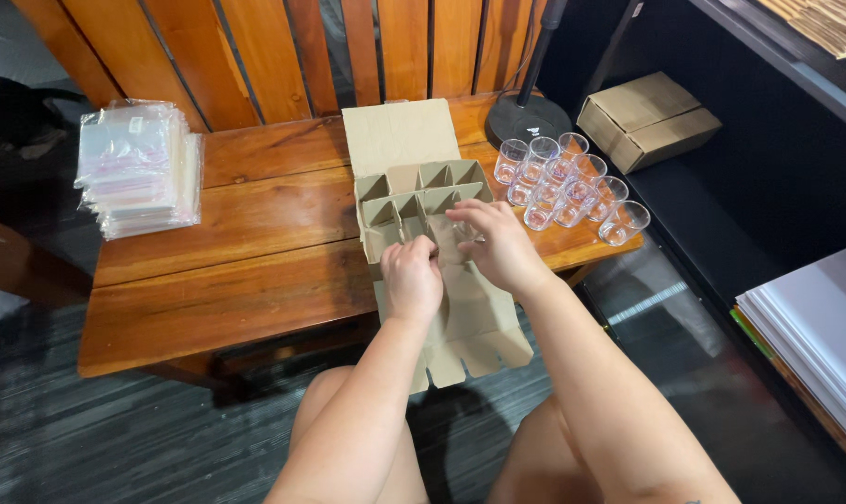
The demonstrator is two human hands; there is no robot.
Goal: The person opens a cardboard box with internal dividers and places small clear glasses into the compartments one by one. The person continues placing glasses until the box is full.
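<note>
While both hands work at the near cells of the brown cardboard divider box [423,201] mid-desk [246,271], the left hand [411,275] pinches a partition; the right hand [496,245] curls, grip unclear. Clear glasses [568,185] stand right, a stack of clear bags [138,168] far left.

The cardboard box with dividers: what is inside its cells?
The far cells of the box look empty. Both hands, left and right, cover the near cells, so their contents cannot be seen.

Packing workshop: bag stack [141,168], divider carton [421,201], glasses [569,182].
</note>
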